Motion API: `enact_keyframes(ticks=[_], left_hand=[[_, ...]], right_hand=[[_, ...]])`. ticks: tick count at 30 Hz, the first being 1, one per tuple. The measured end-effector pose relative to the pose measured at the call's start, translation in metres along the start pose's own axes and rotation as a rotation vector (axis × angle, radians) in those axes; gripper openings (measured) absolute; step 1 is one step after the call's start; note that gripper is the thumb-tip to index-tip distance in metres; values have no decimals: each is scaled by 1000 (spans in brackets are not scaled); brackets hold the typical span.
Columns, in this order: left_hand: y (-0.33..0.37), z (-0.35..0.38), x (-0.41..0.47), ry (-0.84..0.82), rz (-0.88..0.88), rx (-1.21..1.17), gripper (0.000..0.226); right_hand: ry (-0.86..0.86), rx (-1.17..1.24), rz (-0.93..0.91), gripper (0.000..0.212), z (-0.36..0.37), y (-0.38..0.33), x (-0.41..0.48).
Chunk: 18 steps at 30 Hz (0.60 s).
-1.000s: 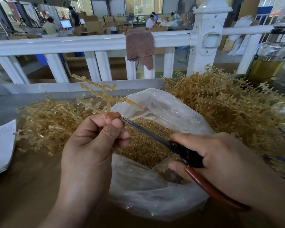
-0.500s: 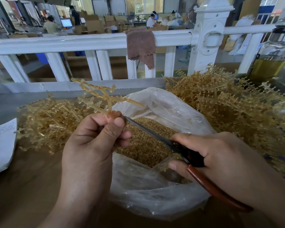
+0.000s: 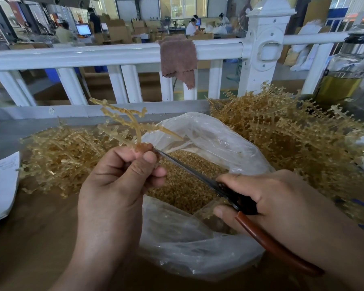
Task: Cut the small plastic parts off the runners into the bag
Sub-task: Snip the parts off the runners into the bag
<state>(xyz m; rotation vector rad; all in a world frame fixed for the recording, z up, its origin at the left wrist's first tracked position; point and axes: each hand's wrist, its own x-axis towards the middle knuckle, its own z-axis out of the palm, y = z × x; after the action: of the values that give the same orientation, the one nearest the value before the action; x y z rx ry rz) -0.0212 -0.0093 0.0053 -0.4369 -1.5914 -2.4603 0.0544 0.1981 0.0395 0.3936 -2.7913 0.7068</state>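
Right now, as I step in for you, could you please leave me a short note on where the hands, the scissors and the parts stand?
Left hand: pinches one runner by its stem, above the open bag.
Right hand: grips the scissors, blade tip at the runner's base.
Done: a bed of cut parts lies in the bag.
To do: the held runner carries parts on its branches; a left pile and a larger right pile of runners flank the bag.
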Motion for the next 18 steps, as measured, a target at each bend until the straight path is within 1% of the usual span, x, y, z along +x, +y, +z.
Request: enact_keyframes(ticks=[3,7,10,13,18], left_hand=[[-1,0,-1,19,-8,-13,12],[-1,2,-1,14,-16,-17,11],[0,3,0,9,-4,7,18],[-1,2,0,-4,-1,49,10],[-1,2,-1,-36,18,53,17]], right_hand=[[-9,-4,6,48,0,0,0],[-21,7,27,42,0,0,0],[-64,17,62,46,-1,1,2],[-78,21,83,48,-2,3,2],[-53,22,80,55,-1,3,0]])
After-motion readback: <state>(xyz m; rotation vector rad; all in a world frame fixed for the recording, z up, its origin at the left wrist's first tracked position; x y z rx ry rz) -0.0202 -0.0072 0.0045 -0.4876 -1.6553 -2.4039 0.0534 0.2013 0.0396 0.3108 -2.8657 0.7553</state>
